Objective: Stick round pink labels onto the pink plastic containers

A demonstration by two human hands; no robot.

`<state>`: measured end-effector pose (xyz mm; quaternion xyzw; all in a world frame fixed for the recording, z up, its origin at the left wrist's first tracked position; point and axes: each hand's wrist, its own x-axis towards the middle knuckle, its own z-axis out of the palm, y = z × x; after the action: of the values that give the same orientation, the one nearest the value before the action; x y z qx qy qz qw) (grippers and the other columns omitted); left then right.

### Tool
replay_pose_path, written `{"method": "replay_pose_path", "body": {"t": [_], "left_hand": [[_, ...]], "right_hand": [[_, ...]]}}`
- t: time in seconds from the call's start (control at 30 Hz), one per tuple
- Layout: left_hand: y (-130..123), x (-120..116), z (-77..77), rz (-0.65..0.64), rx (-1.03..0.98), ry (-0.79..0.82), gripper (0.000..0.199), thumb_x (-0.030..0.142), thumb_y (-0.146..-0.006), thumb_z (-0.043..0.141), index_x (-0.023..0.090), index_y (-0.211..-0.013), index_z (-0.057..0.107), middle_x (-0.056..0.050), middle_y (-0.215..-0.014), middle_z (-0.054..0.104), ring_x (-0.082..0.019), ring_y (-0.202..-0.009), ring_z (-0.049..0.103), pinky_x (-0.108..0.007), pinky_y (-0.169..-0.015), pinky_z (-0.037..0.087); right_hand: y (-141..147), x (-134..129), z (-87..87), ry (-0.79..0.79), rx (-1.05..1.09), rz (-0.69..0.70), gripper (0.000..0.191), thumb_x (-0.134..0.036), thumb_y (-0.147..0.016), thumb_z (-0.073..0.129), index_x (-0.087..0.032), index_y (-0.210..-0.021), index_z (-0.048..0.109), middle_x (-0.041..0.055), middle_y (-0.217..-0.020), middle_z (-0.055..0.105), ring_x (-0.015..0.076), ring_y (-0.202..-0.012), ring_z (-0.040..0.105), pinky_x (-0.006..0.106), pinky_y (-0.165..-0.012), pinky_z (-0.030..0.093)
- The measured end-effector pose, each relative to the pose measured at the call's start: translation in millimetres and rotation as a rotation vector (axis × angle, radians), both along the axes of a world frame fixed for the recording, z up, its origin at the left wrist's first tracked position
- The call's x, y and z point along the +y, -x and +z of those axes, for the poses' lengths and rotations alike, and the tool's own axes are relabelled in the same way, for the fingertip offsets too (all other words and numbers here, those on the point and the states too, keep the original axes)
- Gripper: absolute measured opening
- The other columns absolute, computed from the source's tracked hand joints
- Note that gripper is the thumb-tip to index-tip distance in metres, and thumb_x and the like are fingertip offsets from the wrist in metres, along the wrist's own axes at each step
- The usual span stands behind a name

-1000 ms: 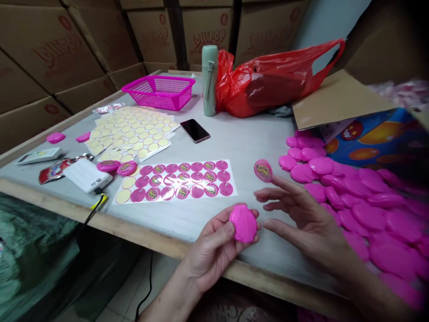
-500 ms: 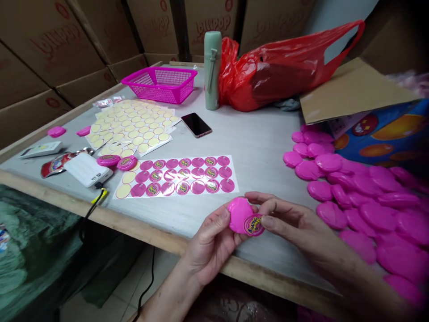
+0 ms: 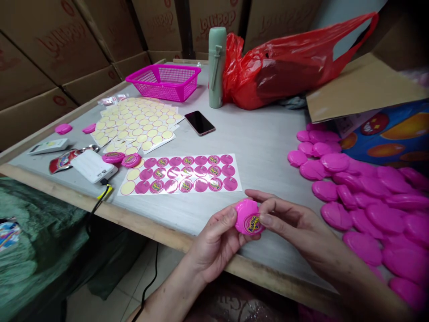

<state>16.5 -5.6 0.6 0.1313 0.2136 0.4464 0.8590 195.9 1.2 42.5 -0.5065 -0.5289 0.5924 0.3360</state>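
The left hand (image 3: 216, 241) cups a round pink case (image 3: 247, 217) at the table's front edge, its fingers curled behind the case and its thumb (image 3: 229, 216) lying across the lower left of the face. The right hand (image 3: 295, 221) closes in from the other side, with its thumb (image 3: 266, 219) pressed on the case's right rim and its index finger (image 3: 268, 200) arching over the top, apparently just above the case. The hands are nearly closed and have the case pinched between them. A round sticker (image 3: 253, 223) sits on the case's face beside the right thumb; its print is too blurred to read well.

Right of the hands lies a spread of pink cases (image 3: 362, 210), the nearest well clear of the fingers. Left of them, a sticker sheet (image 3: 181, 174) lies on the grey table (image 3: 261, 138), with two more cases (image 3: 122, 158) at its corner. Farther back are cream backing sheets (image 3: 136, 125), a pink basket (image 3: 164, 82), a phone (image 3: 199, 123), a green bottle (image 3: 216, 67) and a red bag (image 3: 278, 67).
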Motion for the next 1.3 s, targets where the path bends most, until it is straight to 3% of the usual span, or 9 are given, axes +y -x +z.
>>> {"method": "replay_pose_path", "body": {"t": [0.37, 0.73, 0.97, 1.3], "left_hand": [[-1.3, -0.2, -0.6, -0.018, 0.023, -0.016, 0.032, 0.027, -0.093, 0.064, 0.01, -0.12, 0.072, -0.012, -0.108, 0.07, -0.016, -0.092, 0.064, -0.028, -0.086, 0.054], [-2.0, -0.3, 1.4, -0.018, 0.035, -0.026, 0.033, 0.028, -0.094, 0.063, 0.01, -0.121, 0.071, -0.012, -0.111, 0.069, -0.016, -0.094, 0.063, -0.029, -0.088, 0.053], [-2.2, 0.0, 1.6, -0.016, 0.044, -0.017, 0.034, 0.028, -0.094, 0.064, 0.011, -0.123, 0.07, -0.012, -0.111, 0.069, -0.016, -0.094, 0.063, -0.029, -0.088, 0.053], [-1.2, -1.2, 4.2, -0.017, 0.039, -0.031, 0.033, 0.027, -0.097, 0.06, 0.012, -0.124, 0.07, -0.013, -0.115, 0.07, -0.014, -0.095, 0.063, -0.029, -0.094, 0.051]], "right_hand": [[2.6, -0.5, -1.8, -0.015, -0.057, -0.067, 0.027, -0.05, -0.085, 0.074, -0.025, -0.075, 0.071, 0.0058, -0.137, 0.067, 0.033, -0.136, 0.054, 0.051, -0.119, 0.033], [3.4, -0.7, -9.5, -0.091, -0.135, -0.091, 0.025, -0.047, -0.088, 0.071, -0.025, -0.077, 0.073, 0.0049, -0.135, 0.068, 0.0316, -0.136, 0.053, 0.048, -0.116, 0.036], [5.6, -2.9, -9.9, -0.121, -0.187, -0.143, 0.026, -0.049, -0.086, 0.072, -0.025, -0.076, 0.073, 0.0063, -0.133, 0.069, 0.0337, -0.135, 0.054, 0.052, -0.117, 0.035], [16.7, -4.7, -9.4, -0.241, -0.259, -0.244, 0.015, -0.038, -0.083, 0.072, -0.026, -0.075, 0.069, 0.0048, -0.122, 0.074, 0.0308, -0.122, 0.064, 0.049, -0.108, 0.046]]}}
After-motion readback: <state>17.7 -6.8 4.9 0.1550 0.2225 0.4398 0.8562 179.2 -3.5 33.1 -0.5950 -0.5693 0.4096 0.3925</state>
